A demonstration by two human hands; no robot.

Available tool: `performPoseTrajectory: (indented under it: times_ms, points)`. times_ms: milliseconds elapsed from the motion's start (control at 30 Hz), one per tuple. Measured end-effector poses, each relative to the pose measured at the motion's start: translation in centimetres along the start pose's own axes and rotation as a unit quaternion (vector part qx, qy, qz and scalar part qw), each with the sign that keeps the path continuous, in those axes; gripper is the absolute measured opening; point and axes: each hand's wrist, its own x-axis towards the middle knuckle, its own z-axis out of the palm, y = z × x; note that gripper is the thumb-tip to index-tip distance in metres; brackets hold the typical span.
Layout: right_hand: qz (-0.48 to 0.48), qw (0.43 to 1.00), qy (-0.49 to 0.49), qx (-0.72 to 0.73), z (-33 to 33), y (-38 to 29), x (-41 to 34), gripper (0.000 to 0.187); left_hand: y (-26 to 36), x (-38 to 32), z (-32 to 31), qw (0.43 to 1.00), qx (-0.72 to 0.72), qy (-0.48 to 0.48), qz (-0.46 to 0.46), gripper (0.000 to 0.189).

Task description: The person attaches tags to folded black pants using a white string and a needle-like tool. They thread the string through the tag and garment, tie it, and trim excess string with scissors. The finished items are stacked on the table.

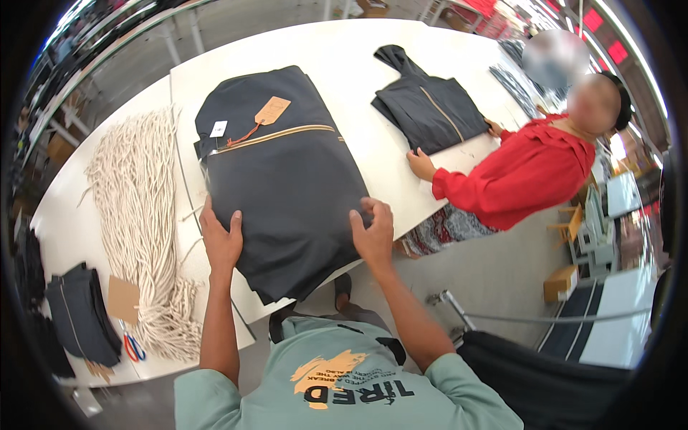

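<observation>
Before me on the white table lies a folded dark garment (285,193) with a tan zipper across it. Its near end droops over the table's front edge. A brown hang tag (273,110) on an orange cord and a small white label (219,129) rest on its upper part. My left hand (221,236) holds the left side, thumb on top of the fabric. Across from it, my right hand (374,228) grips the right side, with some fingertips hidden by the cloth.
Left of the garment lies a bundle of cream cords (140,215), near brown card (123,298), scissors (133,346) and folded dark pieces (83,317). At right, a co-worker in a red top (516,172) handles another dark garment (430,107). A metal-framed cart with dark cloth (516,355) stands lower right.
</observation>
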Motion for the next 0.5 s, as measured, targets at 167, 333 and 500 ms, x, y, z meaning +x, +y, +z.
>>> performPoseTrajectory:
  times_ms: [167, 333, 500]
  points:
    - [0.11, 0.98, -0.163, -0.016, 2.7, 10.1, 0.9, 0.072, -3.2, -2.7, 2.1, 0.993, -0.049, 0.05, -0.09, 0.067]
    - [0.11, 0.971, -0.213, -0.01, 2.6, 10.1, -0.1, 0.07, -2.6, -7.0, 1.5, 0.978, -0.086, 0.045, -0.184, 0.065]
    - [0.111, 0.961, -0.254, 0.003, 1.3, 10.7, 0.9, 0.069, -1.4, -9.0, 2.2, 0.971, -0.096, 0.036, -0.216, 0.062]
